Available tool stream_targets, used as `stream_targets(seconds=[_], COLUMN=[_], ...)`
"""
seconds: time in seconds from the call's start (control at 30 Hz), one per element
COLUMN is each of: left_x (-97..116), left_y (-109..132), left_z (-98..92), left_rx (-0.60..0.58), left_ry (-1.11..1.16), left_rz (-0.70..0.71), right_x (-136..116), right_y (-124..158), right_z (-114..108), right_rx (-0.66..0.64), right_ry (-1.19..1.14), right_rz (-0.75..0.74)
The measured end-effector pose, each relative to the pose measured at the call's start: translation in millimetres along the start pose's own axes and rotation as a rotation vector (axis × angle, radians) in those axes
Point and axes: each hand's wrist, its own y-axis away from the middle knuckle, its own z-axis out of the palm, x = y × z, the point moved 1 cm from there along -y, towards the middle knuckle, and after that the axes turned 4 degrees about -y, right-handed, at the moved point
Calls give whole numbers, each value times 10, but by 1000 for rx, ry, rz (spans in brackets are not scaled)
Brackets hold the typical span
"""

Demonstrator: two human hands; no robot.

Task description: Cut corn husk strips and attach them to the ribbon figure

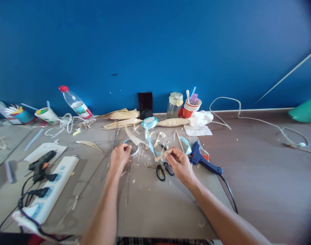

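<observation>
My right hand (180, 164) pinches a narrow, straw-coloured strip of dried husk (159, 157), held low over the table. Black-handled scissors (160, 173) lie just below these fingertips. To the left, my left hand (120, 156) has its fingers closed; what they hold, if anything, is too small to make out. Beside it is a white and blue ring-shaped roll (135, 151), partly hidden by the fingers. Between and beyond the hands are a roll of light blue ribbon (149, 122), a pointed pale husk piece (134, 136) and many small scraps.
A blue glue gun (206, 162) rests right of my right hand. On the left are thin wires (93, 175), a black glue gun (42, 165) and a white power strip (59, 187). A phone (145, 105), jar (174, 106), paper cups (191, 109) and bottle (77, 104) stand along the blue wall.
</observation>
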Motion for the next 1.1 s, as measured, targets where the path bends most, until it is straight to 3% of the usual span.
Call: stream_targets(seconds=[0.27,0.67,0.73,0.93,1.1], left_x=[50,86,89,-24,-130], left_y=[35,65,65,-6,-60], left_z=[-67,-16,-33,-110,-79], left_rx=[31,-58,-48,186,200], left_ry=[222,472,435,193,-63], left_rz=[50,130,141,48,-1], right_x=[-21,27,34,42,6], right_y=[-4,-6,-6,-10,-9], right_z=[-2,7,8,14,14], right_rx=[11,-14,-13,-7,-4], right_ry=[-7,-28,-30,-41,-16], right_rz=[1,-8,-11,-1,-14])
